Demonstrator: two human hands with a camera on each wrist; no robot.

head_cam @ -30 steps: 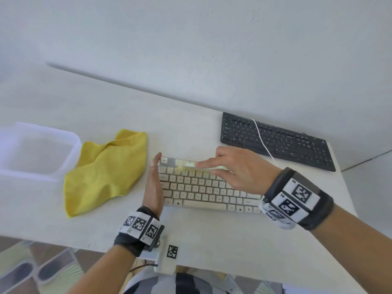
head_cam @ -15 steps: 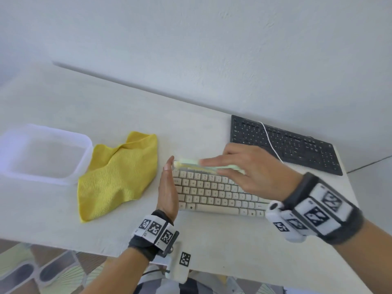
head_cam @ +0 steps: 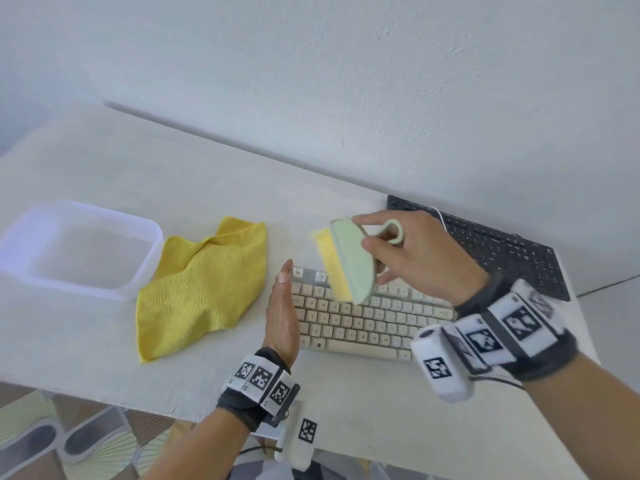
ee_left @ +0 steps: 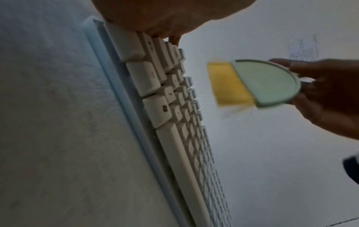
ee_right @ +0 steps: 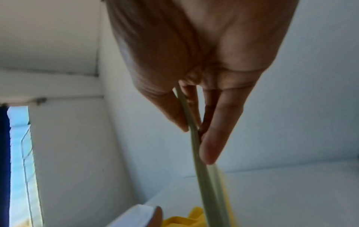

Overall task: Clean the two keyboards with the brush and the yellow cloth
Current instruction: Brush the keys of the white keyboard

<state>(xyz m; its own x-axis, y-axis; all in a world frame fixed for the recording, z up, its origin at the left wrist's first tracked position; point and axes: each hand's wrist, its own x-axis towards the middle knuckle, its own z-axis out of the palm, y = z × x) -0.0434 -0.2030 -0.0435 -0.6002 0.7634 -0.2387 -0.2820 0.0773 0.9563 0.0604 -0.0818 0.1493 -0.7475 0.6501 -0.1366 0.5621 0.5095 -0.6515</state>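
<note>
Since a second ago the right hand (head_cam: 420, 258) has lifted the brush (head_cam: 349, 263) off the top row of the white keyboard (head_cam: 363, 323); it now hangs tilted above those keys, pinched between thumb and fingers, yellow bristles pointing left. Key legends such as Esc, Q, W, A and S can be read in the head view; paper with small print on the wall (ee_left: 303, 49), seen only from the left wrist, is illegible. The left hand (head_cam: 282, 317) stands flat and straight-fingered, edge-on against the keyboard's left end. The yellow cloth (head_cam: 204, 289) lies on the tabletop (head_cam: 138, 161) just left, beside a clear plastic tub (head_cam: 145, 268). The black keyboard (head_cam: 502, 251) sits behind the right hand.
</note>
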